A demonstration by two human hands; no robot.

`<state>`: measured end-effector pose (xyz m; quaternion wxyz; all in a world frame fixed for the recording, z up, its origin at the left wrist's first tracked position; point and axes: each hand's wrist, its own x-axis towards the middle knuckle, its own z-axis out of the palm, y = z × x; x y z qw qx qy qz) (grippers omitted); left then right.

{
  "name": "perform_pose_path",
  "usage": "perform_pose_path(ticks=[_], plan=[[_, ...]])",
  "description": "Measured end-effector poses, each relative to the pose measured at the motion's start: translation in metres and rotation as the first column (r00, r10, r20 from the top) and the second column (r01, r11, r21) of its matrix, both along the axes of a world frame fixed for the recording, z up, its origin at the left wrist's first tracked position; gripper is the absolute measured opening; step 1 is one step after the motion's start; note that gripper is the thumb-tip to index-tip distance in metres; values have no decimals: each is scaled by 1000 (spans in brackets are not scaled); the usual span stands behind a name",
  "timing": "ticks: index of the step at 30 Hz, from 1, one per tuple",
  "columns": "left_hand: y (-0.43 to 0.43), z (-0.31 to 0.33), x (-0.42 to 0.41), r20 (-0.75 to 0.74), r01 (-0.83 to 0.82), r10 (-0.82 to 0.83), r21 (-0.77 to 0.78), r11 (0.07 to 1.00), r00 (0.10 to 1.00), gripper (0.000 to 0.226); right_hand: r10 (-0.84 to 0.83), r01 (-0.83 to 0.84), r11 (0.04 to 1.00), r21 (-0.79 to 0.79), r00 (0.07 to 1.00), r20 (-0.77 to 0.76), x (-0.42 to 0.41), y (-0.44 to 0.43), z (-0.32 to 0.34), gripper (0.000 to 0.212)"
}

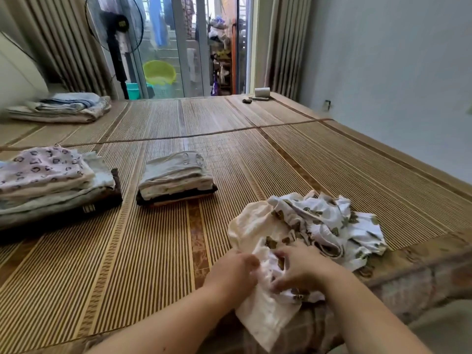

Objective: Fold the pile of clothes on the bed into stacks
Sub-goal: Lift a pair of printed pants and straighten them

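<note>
Mat-covered bed (255, 162): left stack (51, 182), middle stack (176, 177), folded blankets (61, 107), crumpled clothes heap (319, 221), roll (262, 92).

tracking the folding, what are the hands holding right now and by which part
Both the left hand and the right hand grip the cream garment at its bunched middle; its near end hangs loose below them.

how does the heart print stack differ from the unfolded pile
The heart print stack is folded flat in layers; the unfolded pile is crumpled. The stack lies away from the left hand and right hand, which grip the pile's cloth. Both lie on the mat.
</note>
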<state>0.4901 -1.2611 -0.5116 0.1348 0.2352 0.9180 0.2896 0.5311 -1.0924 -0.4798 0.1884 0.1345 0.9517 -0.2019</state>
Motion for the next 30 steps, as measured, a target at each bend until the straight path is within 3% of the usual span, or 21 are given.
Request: perform_pose_path(ticks=[2,4,6,7,9,13,16,19,23,25,27,30], plan=[[10,3,-1,-107,-45,50,47,998,993,27,-143,130,987,-95,978,-151,-3,6,4,60],[23,9,-1,-164,-39,53,86,996,985,31,-368,386,922,-28,853,-371,-7,20,12,50],[38,13,-1,-165,2,14,93,996,986,33,-467,547,823,153,804,-368,-4,40,14,51],[44,15,-1,-156,23,-8,94,995,988,33,-491,565,803,191,808,-326,0,47,12,40],[54,20,2,-136,65,-50,113,991,990,37,-462,521,845,119,825,-325,4,56,9,13],[65,42,-1,-193,181,-144,187,966,971,68,-165,119,984,-131,881,-443,15,46,35,21],[66,77,-12,-391,429,-368,78,900,843,79,2,-72,984,-162,916,-401,28,33,59,19],[67,110,-23,-346,532,-534,-110,840,771,61,7,-84,989,-120,845,-535,37,30,76,14],[56,141,-39,-427,473,-591,-358,805,684,21,-62,-27,994,-110,681,-730,44,31,88,20],[42,158,-47,-484,409,-584,-424,808,652,18,-86,59,996,-63,625,-776,43,30,93,21],[25,177,-51,-496,351,-546,-435,829,675,23,-137,145,987,-63,592,-794,40,23,101,21],[-3,213,-52,-521,245,-473,-447,860,710,24,-165,161,984,-80,629,-759,28,5,123,23]])
